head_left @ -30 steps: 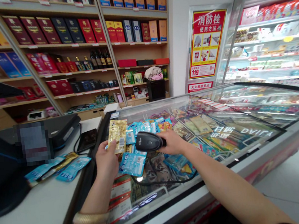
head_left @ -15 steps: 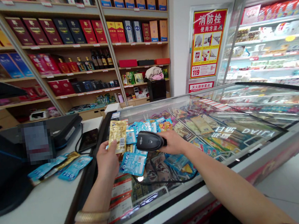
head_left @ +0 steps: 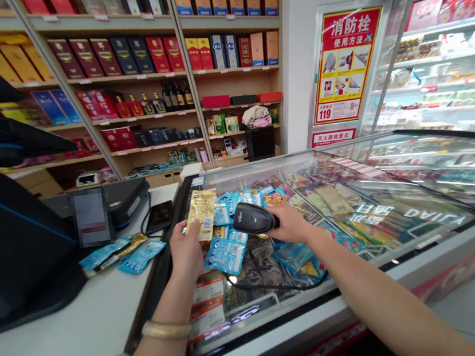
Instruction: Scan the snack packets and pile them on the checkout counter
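Note:
My left hand (head_left: 186, 246) pinches a gold packet (head_left: 202, 212) by its lower left edge, with the barcode side turned up. A black handheld barcode scanner (head_left: 251, 218) is gripped in my right hand (head_left: 289, 223), its head pointing left toward the packet, a short gap apart. Beneath both hands, several blue packets (head_left: 226, 254) and an orange one (head_left: 273, 198) lie in a loose pile on the freezer's glass top (head_left: 274, 300). The scanner's black cable (head_left: 294, 288) loops over the glass below the pile.
To the left, a white counter (head_left: 79, 336) holds more blue packets (head_left: 142, 256), a dark phone (head_left: 159, 216) and a black checkout machine (head_left: 11, 240). Shelves of boxed bottles (head_left: 127, 56) stand behind. A lit refrigerated display (head_left: 443, 60) is at the far right.
The whole view has shifted, so everything sits further right in the picture. My hands still hold the packet and the scanner in nearly the same positions to each other.

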A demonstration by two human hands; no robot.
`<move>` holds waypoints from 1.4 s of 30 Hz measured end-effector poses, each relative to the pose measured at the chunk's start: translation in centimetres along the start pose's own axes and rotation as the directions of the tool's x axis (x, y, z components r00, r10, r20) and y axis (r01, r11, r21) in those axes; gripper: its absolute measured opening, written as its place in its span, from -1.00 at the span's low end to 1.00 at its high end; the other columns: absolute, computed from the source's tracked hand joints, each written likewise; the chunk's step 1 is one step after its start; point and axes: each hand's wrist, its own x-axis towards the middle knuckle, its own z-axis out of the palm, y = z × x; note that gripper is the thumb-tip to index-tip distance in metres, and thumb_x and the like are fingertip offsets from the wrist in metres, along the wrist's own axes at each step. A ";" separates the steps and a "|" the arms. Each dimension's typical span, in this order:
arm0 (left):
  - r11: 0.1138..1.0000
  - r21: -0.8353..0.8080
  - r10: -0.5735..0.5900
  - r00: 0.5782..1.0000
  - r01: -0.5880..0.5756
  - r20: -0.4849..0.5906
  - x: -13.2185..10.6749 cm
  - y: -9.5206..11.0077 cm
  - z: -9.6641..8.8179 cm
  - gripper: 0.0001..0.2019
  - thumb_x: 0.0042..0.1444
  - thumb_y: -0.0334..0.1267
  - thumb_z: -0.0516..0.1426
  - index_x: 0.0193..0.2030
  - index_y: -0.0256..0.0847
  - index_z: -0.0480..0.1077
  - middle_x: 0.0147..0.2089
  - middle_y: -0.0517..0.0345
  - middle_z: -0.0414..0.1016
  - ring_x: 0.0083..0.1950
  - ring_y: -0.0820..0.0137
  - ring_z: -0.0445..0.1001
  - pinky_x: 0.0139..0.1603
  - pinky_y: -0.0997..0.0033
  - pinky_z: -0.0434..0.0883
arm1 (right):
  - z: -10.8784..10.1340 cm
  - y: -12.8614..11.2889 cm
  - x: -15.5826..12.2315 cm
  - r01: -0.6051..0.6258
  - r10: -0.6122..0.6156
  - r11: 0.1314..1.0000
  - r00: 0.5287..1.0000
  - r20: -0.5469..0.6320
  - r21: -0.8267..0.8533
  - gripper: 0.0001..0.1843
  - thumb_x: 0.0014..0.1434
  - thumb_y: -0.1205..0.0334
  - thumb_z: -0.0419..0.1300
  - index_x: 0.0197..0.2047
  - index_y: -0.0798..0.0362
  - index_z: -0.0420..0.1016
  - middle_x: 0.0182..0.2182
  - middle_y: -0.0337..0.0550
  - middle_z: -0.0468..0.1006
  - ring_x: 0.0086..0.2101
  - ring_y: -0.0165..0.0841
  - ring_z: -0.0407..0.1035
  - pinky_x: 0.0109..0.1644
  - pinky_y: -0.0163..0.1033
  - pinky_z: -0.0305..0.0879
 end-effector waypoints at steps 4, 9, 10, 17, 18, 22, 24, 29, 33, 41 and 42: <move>0.995 0.070 0.075 0.995 -0.070 -0.066 0.7 2.4 -1.2 -0.81 -0.09 -0.26 0.19 -0.32 -0.18 0.28 -0.46 0.27 0.43 -0.49 0.46 0.42 -0.41 0.46 0.41 | 0.0 0.6 0.0 0.012 -0.012 1.000 1.000 -0.016 0.015 -0.79 -0.03 0.28 0.25 -0.25 0.04 0.51 -0.33 -0.13 0.61 -0.30 -0.26 0.48 -0.24 -0.30 0.26; 0.950 0.289 0.186 0.961 -0.122 -0.205 2.8 6.2 -6.2 -0.80 -0.08 -0.31 0.22 -0.28 -0.19 0.32 -0.46 0.26 0.40 -0.47 0.44 0.39 -0.43 0.47 0.36 | 0.0 0.8 -0.1 -0.004 0.004 1.000 1.000 -0.027 0.018 -0.76 -0.03 0.27 0.25 -0.22 0.04 0.52 -0.30 -0.11 0.63 -0.27 -0.24 0.50 -0.19 -0.27 0.29; 0.916 0.383 0.218 0.947 -0.117 -0.234 3.2 6.6 -7.6 -0.79 -0.07 -0.31 0.23 -0.27 -0.19 0.34 -0.46 0.26 0.38 -0.47 0.44 0.37 -0.44 0.47 0.34 | -0.1 0.7 -0.1 -0.005 0.006 1.000 1.000 -0.027 0.013 -0.76 -0.03 0.28 0.25 -0.21 0.04 0.53 -0.30 -0.11 0.63 -0.27 -0.23 0.50 -0.19 -0.26 0.29; 0.623 0.782 0.352 0.889 0.011 -0.293 5.1 7.3 -14.9 -0.79 -0.17 -0.35 0.28 -0.42 -0.16 0.30 -0.58 0.27 0.21 -0.44 0.29 0.31 -0.38 0.37 0.27 | -0.3 0.4 -0.1 -0.007 0.008 1.000 0.999 -0.048 0.012 -0.75 -0.01 0.26 0.24 -0.20 0.06 0.54 -0.32 -0.09 0.62 -0.30 -0.22 0.51 -0.22 -0.26 0.29; 0.596 0.803 0.360 0.891 0.006 -0.275 5.2 7.2 -15.3 -0.76 -0.20 -0.33 0.28 -0.44 -0.14 0.27 -0.59 0.26 0.20 -0.43 0.25 0.33 -0.36 0.34 0.29 | -0.3 0.5 -0.1 -0.009 0.010 1.000 0.999 -0.052 0.013 -0.75 -0.01 0.26 0.24 -0.19 0.05 0.54 -0.31 -0.10 0.63 -0.30 -0.22 0.50 -0.22 -0.26 0.29; 0.496 0.867 0.404 0.896 -0.046 -0.184 5.3 6.8 -16.2 -0.68 -0.29 -0.21 0.30 -0.47 -0.07 0.20 -0.55 0.18 0.22 -0.26 0.05 0.44 -0.17 0.12 0.39 | 0.0 1.0 -0.1 -0.021 0.020 1.000 0.998 -0.055 -0.013 -0.75 -0.02 0.27 0.26 -0.20 0.05 0.54 -0.33 -0.13 0.62 -0.32 -0.25 0.48 -0.24 -0.27 0.28; 0.414 0.910 0.453 0.875 -0.040 -0.168 5.1 6.7 -16.1 -0.68 -0.30 -0.18 0.30 -0.44 -0.09 0.23 -0.46 0.10 0.29 -0.08 -0.07 0.43 -0.02 -0.05 0.36 | 0.1 1.2 -0.1 -0.028 0.027 0.999 0.998 -0.054 -0.016 -0.76 -0.03 0.26 0.27 -0.22 0.04 0.54 -0.34 -0.14 0.62 -0.33 -0.26 0.47 -0.23 -0.27 0.28; 0.218 0.961 0.544 0.839 -0.170 0.025 4.0 6.3 -14.3 -0.71 -0.16 -0.09 0.23 -0.26 -0.11 0.39 -0.18 -0.03 0.42 0.04 -0.08 0.39 0.06 -0.09 0.34 | 0.0 1.4 0.0 -0.043 0.043 0.999 0.998 -0.044 0.001 -0.76 -0.02 0.25 0.26 -0.21 0.04 0.54 -0.33 -0.14 0.61 -0.30 -0.26 0.48 -0.20 -0.27 0.28; 0.412 0.806 0.299 0.899 -0.425 0.321 2.2 4.5 -10.7 -0.69 -0.16 0.03 0.21 -0.35 -0.13 0.43 -0.35 0.06 0.52 -0.33 0.21 0.48 -0.25 0.27 0.41 | 0.0 1.4 0.1 -0.053 0.050 0.997 0.997 -0.055 -0.049 -0.80 -0.02 0.23 0.26 -0.26 0.05 0.53 -0.37 -0.14 0.60 -0.33 -0.25 0.47 -0.25 -0.27 0.26; 0.530 0.760 0.039 0.906 -0.376 0.420 -2.1 0.4 -5.0 -0.58 -0.32 0.08 0.32 -0.37 -0.13 0.42 -0.48 0.14 0.49 -0.46 0.25 0.45 -0.42 0.35 0.29 | -0.3 1.0 0.1 -0.058 0.056 0.997 0.997 -0.048 -0.048 -0.76 -0.01 0.23 0.27 -0.21 0.03 0.54 -0.29 -0.12 0.63 -0.24 -0.22 0.50 -0.20 -0.27 0.29; 0.486 0.782 0.054 0.907 -0.390 0.418 -2.2 0.3 -4.9 -0.58 -0.33 0.07 0.32 -0.37 -0.13 0.41 -0.49 0.15 0.48 -0.46 0.25 0.45 -0.41 0.35 0.27 | -0.4 0.9 0.1 -0.060 0.058 0.997 0.997 -0.045 -0.045 -0.77 -0.01 0.22 0.27 -0.22 0.03 0.54 -0.30 -0.12 0.63 -0.25 -0.22 0.50 -0.20 -0.27 0.29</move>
